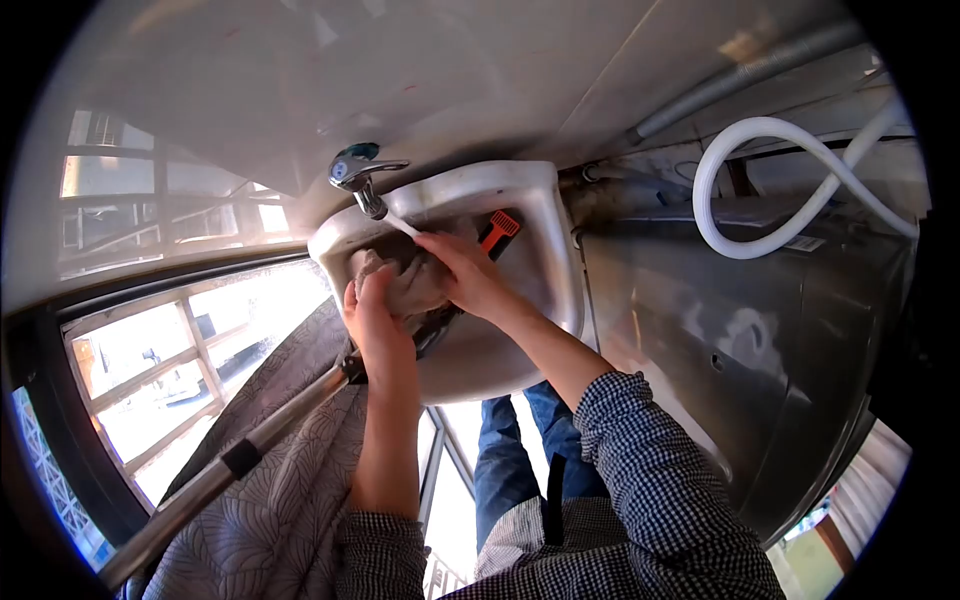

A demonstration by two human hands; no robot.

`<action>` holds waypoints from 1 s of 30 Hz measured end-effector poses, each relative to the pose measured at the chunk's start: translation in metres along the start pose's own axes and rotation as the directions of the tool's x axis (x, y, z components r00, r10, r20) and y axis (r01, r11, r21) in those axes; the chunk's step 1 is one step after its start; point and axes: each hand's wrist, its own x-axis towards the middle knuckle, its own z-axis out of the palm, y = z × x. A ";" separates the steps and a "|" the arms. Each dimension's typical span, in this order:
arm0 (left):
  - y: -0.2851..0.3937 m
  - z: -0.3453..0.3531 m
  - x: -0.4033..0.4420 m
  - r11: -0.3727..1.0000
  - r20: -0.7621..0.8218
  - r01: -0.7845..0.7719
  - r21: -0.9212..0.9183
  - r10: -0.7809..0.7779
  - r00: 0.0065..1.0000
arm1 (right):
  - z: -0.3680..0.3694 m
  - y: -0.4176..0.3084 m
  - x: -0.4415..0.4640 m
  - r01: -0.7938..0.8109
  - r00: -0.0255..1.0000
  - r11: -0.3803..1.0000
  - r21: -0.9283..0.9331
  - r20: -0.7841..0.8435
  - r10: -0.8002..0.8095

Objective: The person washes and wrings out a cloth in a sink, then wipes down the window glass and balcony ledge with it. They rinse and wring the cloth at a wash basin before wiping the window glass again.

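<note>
Both of my hands are over the white washbasin (pixel 570 290), gripping a wet-looking greyish-brown cloth (pixel 415 285). My left hand (pixel 378 318) is closed on the cloth's left side, thumb on top. On the right side, my right hand (pixel 465 272) has its fingers wrapped on the same cloth. A white stream of water (pixel 402 224) runs from the chrome tap (pixel 352 172) down toward the cloth and my right fingers. Behind my right hand lies an orange-and-black tool (pixel 498 232), its kind unclear. A metal pole (pixel 290 408) passes behind my left wrist into the basin; its far end is partly hidden.
A patterned grey curtain (pixel 270 490) hangs at the left beside a bright window (pixel 160 350). To the right stands a dark, shiny metal surface (pixel 720 340), with a looped white hose (pixel 705 190) above it. A grey pipe (pixel 740 85) runs along the wall.
</note>
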 end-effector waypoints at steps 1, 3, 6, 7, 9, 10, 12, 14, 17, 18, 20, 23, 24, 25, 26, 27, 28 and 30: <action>0.008 0.008 -0.010 0.999 0.045 -0.050 -0.006 0.050 0.998 | 0.002 -0.002 0.004 0.033 0.999 0.999 0.000 -0.003 -0.033; 0.028 0.023 -0.033 0.991 0.083 -0.132 -0.009 0.132 0.988 | 0.005 -0.004 0.011 0.044 0.999 0.982 0.183 0.016 -0.048; 0.058 0.042 -0.060 0.971 0.031 -0.230 -0.063 0.232 0.972 | 0.013 0.002 0.010 -0.023 0.993 0.971 0.236 0.117 -0.005; 0.069 0.047 -0.066 0.972 0.018 -0.212 -0.101 0.215 0.977 | 0.016 0.006 0.010 -0.055 0.986 0.975 0.218 0.163 0.019; 0.074 0.041 -0.064 0.964 -0.035 -0.184 -0.192 0.181 0.983 | 0.005 -0.001 0.016 -0.295 0.938 0.907 0.302 0.271 0.215; 0.074 0.044 -0.068 0.961 -0.022 -0.178 -0.213 0.178 0.984 | 0.001 -0.004 0.019 -0.413 0.893 0.848 0.333 0.330 0.305; 0.072 0.051 -0.075 0.953 0.005 -0.163 -0.255 0.170 0.985 | 0.019 0.029 0.017 -0.131 0.983 0.972 0.195 0.152 0.102; 0.059 0.047 -0.064 0.941 -0.004 -0.227 -0.251 0.234 0.972 | 0.018 0.036 0.017 -0.210 0.969 0.973 0.093 0.149 0.195; 0.028 0.023 -0.039 0.988 0.010 -0.149 0.037 0.149 0.989 | -0.007 0.026 0.017 -0.501 0.857 0.864 -0.053 0.111 0.503; 0.025 0.023 -0.041 0.998 -0.014 -0.054 0.027 0.054 0.998 | -0.001 0.036 0.014 -0.399 0.916 0.904 -0.150 -0.037 0.399; 0.008 0.012 -0.040 0.998 -0.009 0.049 0.042 -0.049 0.999 | -0.004 0.030 0.016 -0.332 0.943 0.892 -0.306 -0.084 0.322; -0.024 -0.010 -0.047 0.964 -0.016 0.261 0.043 -0.260 0.965 | -0.001 0.023 0.021 -0.031 0.989 0.931 -0.363 -0.146 -0.024; -0.031 -0.011 -0.045 0.979 -0.041 0.198 0.056 -0.196 0.980 | 0.003 0.018 0.024 0.021 0.981 0.927 -0.375 -0.171 -0.091; -0.038 -0.015 -0.039 0.961 0.038 0.056 0.270 -0.069 0.997 | 0.002 0.015 0.026 -0.021 0.986 0.942 -0.335 -0.160 -0.035; -0.041 -0.016 -0.033 0.883 0.143 -0.101 0.459 0.039 0.989 | -0.004 0.003 0.029 -0.066 0.989 0.953 -0.296 -0.148 0.023; -0.042 -0.017 -0.031 0.750 0.262 -0.259 0.608 0.118 0.958 | -0.006 -0.003 0.031 -0.112 0.988 0.960 -0.257 -0.130 0.080; -0.043 -0.017 -0.036 0.635 0.266 -0.308 0.709 0.163 0.950 | -0.006 -0.004 0.031 -0.086 0.972 0.965 -0.246 -0.233 0.027; -0.046 -0.024 -0.043 0.856 -0.013 -0.169 0.489 0.201 0.980 | -0.018 -0.014 0.035 -0.070 0.975 0.982 -0.178 -0.221 0.030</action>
